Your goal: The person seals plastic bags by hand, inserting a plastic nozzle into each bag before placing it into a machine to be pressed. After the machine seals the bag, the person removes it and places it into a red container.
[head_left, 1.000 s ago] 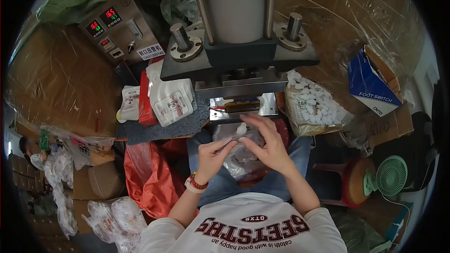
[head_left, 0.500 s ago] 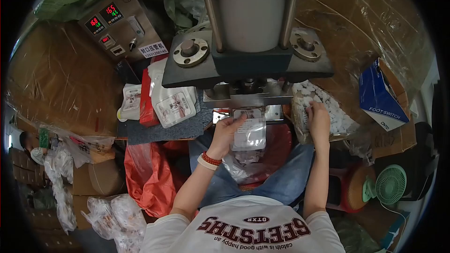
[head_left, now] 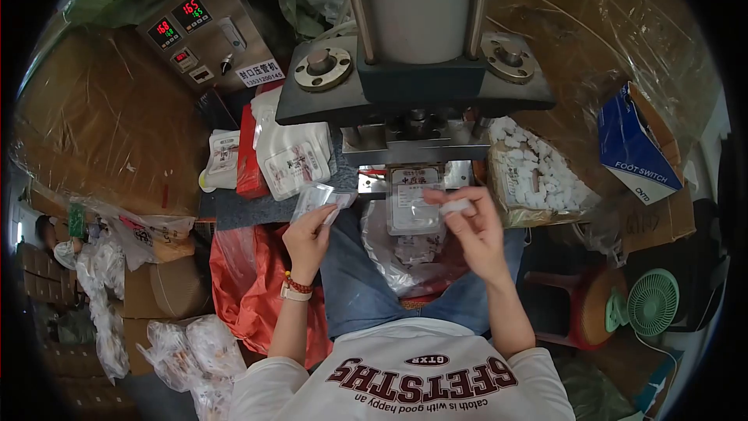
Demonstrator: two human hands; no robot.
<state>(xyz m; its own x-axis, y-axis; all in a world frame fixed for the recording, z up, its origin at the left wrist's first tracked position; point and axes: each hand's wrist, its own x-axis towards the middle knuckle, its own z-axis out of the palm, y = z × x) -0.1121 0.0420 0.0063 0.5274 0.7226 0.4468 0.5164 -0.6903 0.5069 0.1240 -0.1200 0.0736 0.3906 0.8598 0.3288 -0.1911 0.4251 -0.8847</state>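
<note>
Head view: left hand (head_left: 304, 243) pinches a clear pouch (head_left: 313, 201), right hand (head_left: 481, 235) grips a white piece (head_left: 456, 206) near the printed pouch (head_left: 408, 209) at the press (head_left: 419, 82).

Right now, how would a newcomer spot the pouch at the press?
Find the big dark press at top centre, then the steel bar across its underside. Just below the bar in view is a rectangular pouch with a printed label. Its far end sits at the press, unlike the pouch in the left hand.

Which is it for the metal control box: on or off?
On: the control box has displays glowing with red and green digits.
</note>
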